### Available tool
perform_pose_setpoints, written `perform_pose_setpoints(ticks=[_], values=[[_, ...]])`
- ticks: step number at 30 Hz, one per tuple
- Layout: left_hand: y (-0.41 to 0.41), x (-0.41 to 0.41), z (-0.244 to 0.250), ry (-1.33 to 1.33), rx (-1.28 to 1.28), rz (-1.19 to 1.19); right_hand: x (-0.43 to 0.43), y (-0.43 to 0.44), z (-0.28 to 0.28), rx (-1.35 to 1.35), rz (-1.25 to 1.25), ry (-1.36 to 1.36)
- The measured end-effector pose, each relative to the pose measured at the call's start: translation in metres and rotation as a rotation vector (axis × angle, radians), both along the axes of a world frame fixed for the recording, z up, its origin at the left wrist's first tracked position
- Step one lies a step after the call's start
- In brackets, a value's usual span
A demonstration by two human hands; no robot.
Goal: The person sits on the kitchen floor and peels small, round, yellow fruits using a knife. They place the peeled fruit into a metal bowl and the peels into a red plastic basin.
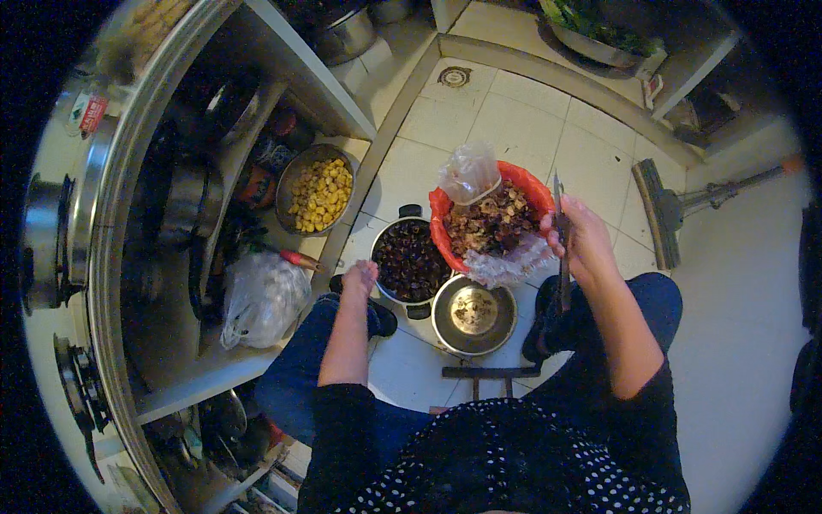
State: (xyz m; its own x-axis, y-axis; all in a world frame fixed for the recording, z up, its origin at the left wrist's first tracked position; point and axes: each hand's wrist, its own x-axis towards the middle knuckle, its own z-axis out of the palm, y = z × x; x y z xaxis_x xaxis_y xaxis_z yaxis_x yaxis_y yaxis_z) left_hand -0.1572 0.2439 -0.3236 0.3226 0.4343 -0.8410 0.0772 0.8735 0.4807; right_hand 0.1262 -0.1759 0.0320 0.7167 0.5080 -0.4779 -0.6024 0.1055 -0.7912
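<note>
My right hand [583, 241] grips a knife [562, 257], held upright with its narrow tip pointing away from me, beside the right rim of a basin lined with a red plastic bag [438, 225]. Brown shell scraps [494, 221] fill that basin. By the left rim of a two-handled metal pot is my left hand [361, 275], its fingers bunched; whether something is in them is hidden. Dark brown pieces that look like chestnuts [411, 260] fill the pot. In front of me, touching or close to both containers, stands a metal bowl [475, 315] with dark bits on its bottom.
On the low cabinet shelf at left, a metal bowl [280, 205] holds yellow peeled pieces [322, 196]. Near it lie a white plastic bag [266, 299] and a red-handled tool [300, 259]. A clear plastic bag [469, 173] overlaps the red-lined basin. A floor squeegee or mop [658, 215] leans at right.
</note>
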Motion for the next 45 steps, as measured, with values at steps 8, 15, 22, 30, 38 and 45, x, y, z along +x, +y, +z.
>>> perform_pose_setpoints(ticks=[8,15,22,30,38,45], values=[[-0.075,0.034,-0.077,0.483,1.201,-0.560,-0.009,0.002,-0.010,-0.110,0.072,0.054],[-0.134,0.123,-0.005,0.860,1.259,-0.828,-0.008,-0.004,-0.009,-0.136,-0.076,0.200],[-0.119,0.116,-0.002,0.777,1.300,-0.907,-0.008,-0.001,-0.014,-0.030,0.026,0.223],[-0.095,0.099,0.031,0.334,0.837,-0.290,-0.020,0.011,0.000,-0.074,0.105,0.002],[-0.135,0.135,0.242,-0.084,1.010,-0.402,-0.043,0.027,0.019,0.083,0.113,-0.130],[-0.219,0.114,0.392,-0.340,1.500,-0.793,-0.056,0.042,0.014,0.018,0.296,-0.322]])
